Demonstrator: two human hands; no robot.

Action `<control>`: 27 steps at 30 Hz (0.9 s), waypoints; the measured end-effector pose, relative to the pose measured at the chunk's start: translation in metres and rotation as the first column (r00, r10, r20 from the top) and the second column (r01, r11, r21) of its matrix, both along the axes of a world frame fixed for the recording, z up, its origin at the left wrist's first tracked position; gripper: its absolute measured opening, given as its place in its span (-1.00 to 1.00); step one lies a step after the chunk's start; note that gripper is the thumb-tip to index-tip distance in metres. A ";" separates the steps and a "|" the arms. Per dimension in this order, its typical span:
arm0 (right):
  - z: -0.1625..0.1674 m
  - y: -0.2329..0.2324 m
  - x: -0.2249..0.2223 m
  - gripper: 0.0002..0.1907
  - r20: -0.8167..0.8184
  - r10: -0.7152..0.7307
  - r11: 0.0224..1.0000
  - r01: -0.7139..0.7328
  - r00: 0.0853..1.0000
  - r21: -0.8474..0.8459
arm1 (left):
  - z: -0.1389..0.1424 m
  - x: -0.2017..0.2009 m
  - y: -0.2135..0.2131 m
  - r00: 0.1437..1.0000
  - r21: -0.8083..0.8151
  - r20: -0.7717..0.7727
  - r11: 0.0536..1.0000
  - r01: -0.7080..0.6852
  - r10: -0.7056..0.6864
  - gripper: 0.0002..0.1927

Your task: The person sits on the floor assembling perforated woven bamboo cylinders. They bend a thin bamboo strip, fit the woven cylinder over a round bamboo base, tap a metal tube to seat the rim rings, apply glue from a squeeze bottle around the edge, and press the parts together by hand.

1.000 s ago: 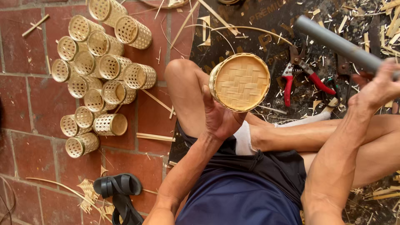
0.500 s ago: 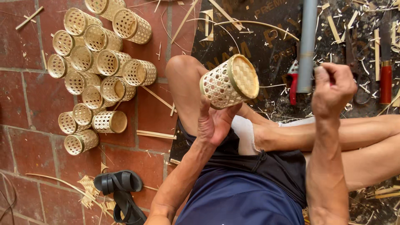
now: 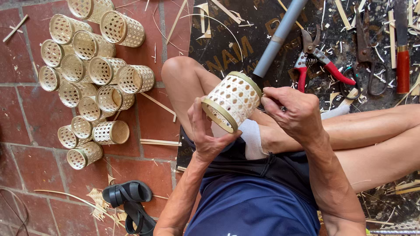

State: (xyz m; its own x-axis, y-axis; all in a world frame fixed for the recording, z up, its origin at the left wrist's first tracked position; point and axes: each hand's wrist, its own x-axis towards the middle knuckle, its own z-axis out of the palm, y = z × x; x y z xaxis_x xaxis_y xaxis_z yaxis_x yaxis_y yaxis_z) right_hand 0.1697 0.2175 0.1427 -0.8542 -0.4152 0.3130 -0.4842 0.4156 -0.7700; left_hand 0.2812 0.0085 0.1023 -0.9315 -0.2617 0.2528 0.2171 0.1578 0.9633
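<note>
Woven basket (image 3: 232,101) — pale cylinder, open lattice, green rim bands.

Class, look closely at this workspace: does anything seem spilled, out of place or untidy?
Yes. Bamboo strips and shavings lie scattered across the dark mat and brick floor. The woven baskets lie tipped on their sides in a loose heap. Red-handled pruners lie open among the scraps.

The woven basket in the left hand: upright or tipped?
Tipped. The woven basket lies slanted on its side in the left hand, one rim toward the lower left; the right hand touches its other end.
</note>
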 end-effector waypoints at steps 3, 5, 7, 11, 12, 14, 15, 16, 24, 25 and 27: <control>-0.013 0.009 -0.007 -0.83 0.129 0.093 0.996 -0.092 0.987 -0.013 | 0.004 0.002 -0.008 0.996 -0.394 -0.078 0.919 0.015 -0.050 0.24; -0.025 0.011 -0.009 -0.81 0.216 0.145 0.989 -0.143 0.965 -0.026 | 0.005 0.005 -0.013 0.987 -0.571 -0.127 0.821 0.007 -0.097 0.18; -0.038 0.008 -0.009 -0.79 0.211 0.190 0.980 -0.173 0.959 -0.097 | 0.004 0.008 -0.018 0.972 -0.534 -0.149 0.842 0.076 -0.182 0.07; -0.056 -0.007 -0.001 -0.76 0.090 0.225 0.957 -0.202 0.970 -0.210 | 0.006 0.023 -0.034 0.979 -0.552 0.004 0.816 0.171 -0.203 -0.16; -0.057 -0.011 0.002 -0.75 0.061 0.233 0.954 -0.216 0.971 -0.208 | 0.005 0.024 -0.037 0.986 -0.417 0.043 0.894 0.163 -0.160 -0.24; -0.057 -0.018 0.010 -0.73 0.129 0.220 0.944 -0.178 0.967 -0.278 | 0.005 0.031 -0.039 0.982 -0.105 0.163 0.988 0.115 -0.097 -0.38; -0.056 -0.022 0.015 -0.73 0.162 0.217 0.938 -0.160 0.963 -0.309 | 0.004 0.034 -0.037 0.971 -0.132 0.241 0.991 0.032 0.001 -0.40; -0.055 -0.026 0.021 -0.74 0.163 0.174 0.942 -0.116 0.971 -0.315 | 0.001 0.035 -0.034 0.949 -0.166 0.301 0.985 -0.044 0.093 -0.42; -0.063 -0.035 0.073 -0.77 0.699 -0.074 0.867 0.392 0.711 -0.307 | -0.034 0.038 0.009 0.871 0.627 0.492 0.693 -0.355 0.001 -0.69; -0.069 -0.035 0.076 -0.75 0.739 -0.025 0.836 0.420 0.674 -0.355 | -0.037 0.038 0.011 0.867 0.628 0.498 0.692 -0.354 -0.009 -0.69; -0.079 -0.036 0.082 -0.70 0.794 0.080 0.758 0.480 0.602 -0.441 | -0.040 0.038 0.014 0.857 0.626 0.516 0.685 -0.373 -0.005 -0.70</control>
State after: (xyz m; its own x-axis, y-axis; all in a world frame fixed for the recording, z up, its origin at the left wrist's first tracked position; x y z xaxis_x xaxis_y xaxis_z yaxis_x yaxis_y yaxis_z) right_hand 0.2512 0.1812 0.0633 -0.9135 -0.1806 -0.3645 0.3989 -0.2216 -0.8898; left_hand 0.3196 0.0227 0.0624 -0.7904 -0.3591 -0.4963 -0.2156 -0.5953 0.7741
